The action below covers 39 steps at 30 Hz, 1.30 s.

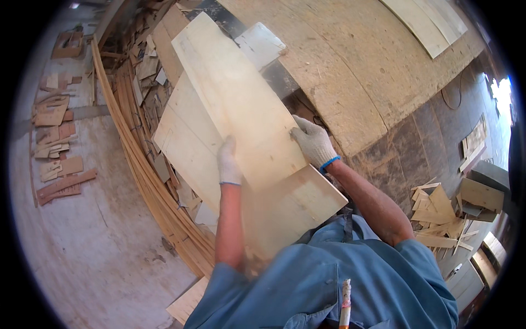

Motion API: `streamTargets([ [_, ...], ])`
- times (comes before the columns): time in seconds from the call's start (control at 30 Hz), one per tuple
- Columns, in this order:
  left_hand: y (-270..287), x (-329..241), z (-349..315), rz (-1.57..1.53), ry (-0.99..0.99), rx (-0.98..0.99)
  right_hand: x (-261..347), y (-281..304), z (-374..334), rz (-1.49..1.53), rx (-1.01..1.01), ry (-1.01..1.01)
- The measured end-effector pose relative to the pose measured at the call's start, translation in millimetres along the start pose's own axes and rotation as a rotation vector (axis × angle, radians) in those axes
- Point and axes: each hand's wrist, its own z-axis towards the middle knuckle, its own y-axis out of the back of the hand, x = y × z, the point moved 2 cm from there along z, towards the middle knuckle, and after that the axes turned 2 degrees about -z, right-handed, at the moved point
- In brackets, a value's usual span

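Note:
A long pale plywood panel (235, 88) slants away from my body, held between both hands. My left hand (227, 162), in a white knit glove, grips its left edge near the close end; this hand looks slightly blurred. On the opposite edge, my right hand (314, 143) has its gloved fingers closed round the wood, with a blue cuff at the wrist. Under the panel lies a wider plywood sheet (189, 131), mostly covered by it. Closer to my waist, a pale board surface (290, 205) shows beneath the panel; I cannot tell whether it belongs to that same sheet.
A large dusty wooden worktop (350, 71) spreads ahead to the right, bearing more plywood sheets (424, 22). Long bundled wood strips (148, 170) curve along my left. Offcuts (435, 214) are heaped at right, and stacked wooden pieces (57, 137) line the floor at far left.

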Motion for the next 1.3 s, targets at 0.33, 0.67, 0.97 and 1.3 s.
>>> streamTargets([
  [0.33, 2, 18, -19, 0.035, 0.032, -0.084, -21, 11, -19, -0.085, -0.003, 0.054],
  [0.67, -19, -17, 6, -0.044, 0.009, -0.038, 19, 0, 12, 0.077, 0.009, -0.003],
  [0.97, -16, -22, 20, -0.059, -0.009, -0.044, 39, 0, 20, 0.124, 0.019, -0.042],
  [1.3, -25, -41, 30, -0.009, 0.007, -0.034, 30, -11, 48, 0.073, -0.011, 0.033],
])
